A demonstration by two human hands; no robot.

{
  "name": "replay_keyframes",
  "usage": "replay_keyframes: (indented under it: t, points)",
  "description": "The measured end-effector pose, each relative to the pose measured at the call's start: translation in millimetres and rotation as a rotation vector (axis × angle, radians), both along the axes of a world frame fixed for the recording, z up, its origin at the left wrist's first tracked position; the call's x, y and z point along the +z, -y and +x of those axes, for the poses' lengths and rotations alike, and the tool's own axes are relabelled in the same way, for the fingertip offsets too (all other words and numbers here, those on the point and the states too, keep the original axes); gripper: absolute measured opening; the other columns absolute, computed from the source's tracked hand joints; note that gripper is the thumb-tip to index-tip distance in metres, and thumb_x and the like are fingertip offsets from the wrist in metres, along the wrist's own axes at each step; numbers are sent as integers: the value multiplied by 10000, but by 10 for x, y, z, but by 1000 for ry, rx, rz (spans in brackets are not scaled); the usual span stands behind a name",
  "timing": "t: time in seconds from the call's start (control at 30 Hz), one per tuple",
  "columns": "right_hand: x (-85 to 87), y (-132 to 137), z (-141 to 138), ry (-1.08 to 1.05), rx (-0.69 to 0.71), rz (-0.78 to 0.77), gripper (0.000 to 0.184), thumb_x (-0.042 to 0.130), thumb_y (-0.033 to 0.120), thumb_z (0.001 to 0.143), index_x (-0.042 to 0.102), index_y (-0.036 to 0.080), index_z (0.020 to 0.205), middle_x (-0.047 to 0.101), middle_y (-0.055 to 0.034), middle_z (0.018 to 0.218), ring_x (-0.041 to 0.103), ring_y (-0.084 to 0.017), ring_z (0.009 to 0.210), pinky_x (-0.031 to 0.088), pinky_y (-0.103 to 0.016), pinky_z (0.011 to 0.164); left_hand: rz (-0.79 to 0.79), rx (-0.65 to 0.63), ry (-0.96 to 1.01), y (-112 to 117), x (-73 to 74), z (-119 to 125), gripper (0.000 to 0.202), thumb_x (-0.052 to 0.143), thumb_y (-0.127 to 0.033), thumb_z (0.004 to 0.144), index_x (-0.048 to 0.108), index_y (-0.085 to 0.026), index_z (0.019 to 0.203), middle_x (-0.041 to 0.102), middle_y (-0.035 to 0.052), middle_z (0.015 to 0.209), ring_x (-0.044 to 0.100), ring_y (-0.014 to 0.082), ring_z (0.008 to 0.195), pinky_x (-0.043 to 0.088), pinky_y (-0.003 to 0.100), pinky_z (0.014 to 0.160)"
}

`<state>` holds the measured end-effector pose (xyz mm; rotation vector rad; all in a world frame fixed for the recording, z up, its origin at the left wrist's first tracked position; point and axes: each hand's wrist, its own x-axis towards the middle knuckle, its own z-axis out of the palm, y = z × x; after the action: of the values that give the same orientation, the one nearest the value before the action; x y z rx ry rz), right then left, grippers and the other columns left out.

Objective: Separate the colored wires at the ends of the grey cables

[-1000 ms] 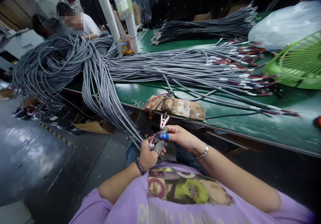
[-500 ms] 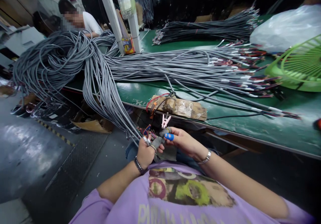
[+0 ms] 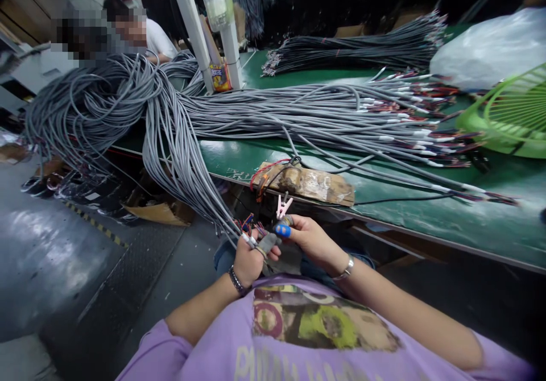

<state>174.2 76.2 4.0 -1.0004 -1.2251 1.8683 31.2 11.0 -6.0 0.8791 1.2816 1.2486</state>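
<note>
Both hands, left hand (image 3: 247,261) and right hand (image 3: 309,236), grip the cable end (image 3: 247,237); grey cable bundles (image 3: 179,159) overhang the green table (image 3: 426,210).

Green workbench (image 3: 426,222), white post (image 3: 187,23), dark glossy floor (image 3: 42,256).

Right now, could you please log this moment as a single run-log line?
left hand: grips gray cable end, colored wires fanned | right hand: blue fingertip cover, pinching at wires | pink clip: just above hands | green table: cable bundles

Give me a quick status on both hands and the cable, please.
Left hand gripping grey cable end, coloured wires fanned out. Right hand pinching at those wires, blue fingertip cap. Pink clip just above.
</note>
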Motion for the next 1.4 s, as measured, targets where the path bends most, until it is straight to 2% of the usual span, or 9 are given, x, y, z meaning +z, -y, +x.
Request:
replay_keyframes:
  t: [0.13, 0.2, 0.33, 0.4, 0.57, 0.8, 1.0, 1.23, 1.4]
  points:
    - [-62, 8, 23, -75, 7, -21, 382, 852, 448, 571, 621, 153, 644, 543, 34, 565, 426, -86, 534, 334, -255, 554, 40, 36, 32, -10, -79, -10, 372, 675, -501, 773, 642, -133, 735, 679, 40, 578, 603, 113, 459, 416, 205, 450]
    - [-104, -17, 41, -161, 29, -91, 348, 850, 416, 592, 622, 159, 650, 549, 31, 572, 436, -88, 534, 362, -255, 558, 53, 38, 48, -14, -76, -8, 368, 677, -495, 776, 656, -129, 749, 681, 42, 580, 599, 107, 455, 398, 198, 442]
    - [-161, -155, 63, -346, -9, -322, 344, 783, 491, 677, 644, 182, 736, 612, 4, 675, 512, -101, 579, 473, -260, 601, 45, 35, 111, -39, 34, 17, 367, 702, -488, 754, 666, -123, 750, 675, 41, 570, 580, 99, 433, 388, 194, 426]
    - [-159, -236, 49, -397, -17, -364, 362, 728, 540, 728, 649, 187, 749, 634, -9, 720, 544, -104, 610, 501, -249, 608, 36, 35, 141, -61, 105, 38, 362, 721, -478, 735, 665, -120, 734, 665, 35, 552, 568, 93, 419, 372, 188, 413]
    - [-120, -328, -41, -440, -8, -290, 346, 709, 513, 768, 688, 168, 752, 650, -24, 717, 554, -102, 598, 507, -221, 563, 32, 22, 163, -119, 196, 90, 356, 732, -466, 715, 666, -117, 697, 647, 27, 519, 542, 77, 385, 317, 176, 391]
    - [-110, -311, -152, -494, -153, -377, 289, 749, 457, 748, 706, 172, 733, 661, -13, 652, 549, -105, 572, 495, -223, 564, -28, 13, 116, -159, 177, 122, 360, 740, -464, 682, 629, -123, 649, 635, 28, 490, 533, 81, 367, 308, 181, 385]
    - [-100, -296, -188, -509, -195, -394, 293, 721, 471, 774, 696, 179, 766, 665, -6, 667, 560, -105, 577, 494, -217, 565, -48, 21, 86, -170, 159, 132, 367, 738, -473, 678, 623, -126, 640, 634, 30, 479, 521, 79, 353, 300, 181, 378]
    - [-95, -256, -70, -531, -31, -433, 438, 568, 604, 838, 681, 181, 865, 668, -23, 737, 584, -109, 606, 507, -224, 568, 22, 9, 115, -63, 86, 75, 343, 718, -463, 739, 657, -126, 716, 659, 31, 535, 548, 83, 401, 353, 181, 402]
    - [-64, -235, -50, -517, 4, -377, 297, 650, 462, 839, 687, 172, 890, 674, -29, 779, 577, -110, 637, 513, -226, 592, 79, 55, 109, -2, 33, 67, 369, 713, -495, 744, 662, -130, 752, 676, 36, 579, 564, 91, 436, 406, 193, 429]
